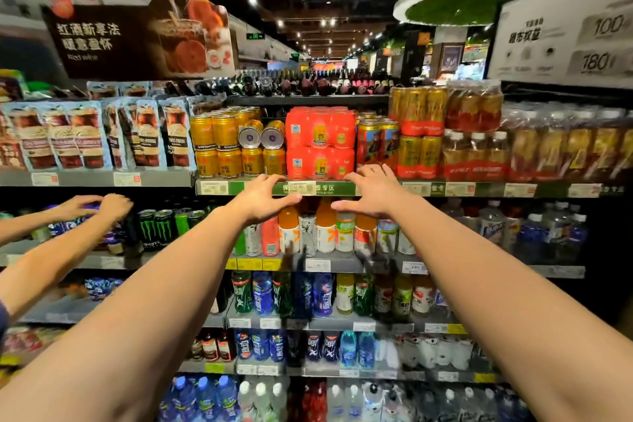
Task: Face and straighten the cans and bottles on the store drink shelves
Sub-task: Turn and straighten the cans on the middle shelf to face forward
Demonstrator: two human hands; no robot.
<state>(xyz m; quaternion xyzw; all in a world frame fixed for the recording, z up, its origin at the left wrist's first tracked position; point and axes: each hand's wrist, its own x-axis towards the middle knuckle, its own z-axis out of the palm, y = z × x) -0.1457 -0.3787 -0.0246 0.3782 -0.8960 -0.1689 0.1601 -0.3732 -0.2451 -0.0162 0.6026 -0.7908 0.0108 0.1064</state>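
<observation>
Both my arms reach toward the top drink shelf [376, 189]. My left hand [265, 197] hovers at the shelf edge below the red wrapped can pack [320, 142], fingers spread and holding nothing. My right hand [371, 193] is at the same edge by the pack's lower right corner, fingers straight and spread, also empty. Gold cans [224, 144] stand stacked left of the pack, two of them lying on their sides [262, 137]. Orange and white bottles [325, 231] fill the shelf below my hands.
Another person's hands [92, 207] work on cans at the left, beside black-green energy cans [156, 228]. Pouch drinks [85, 134] hang at upper left. Wrapped bottle packs [474, 147] stand at right. Lower shelves hold several blue, green and clear bottles [263, 295].
</observation>
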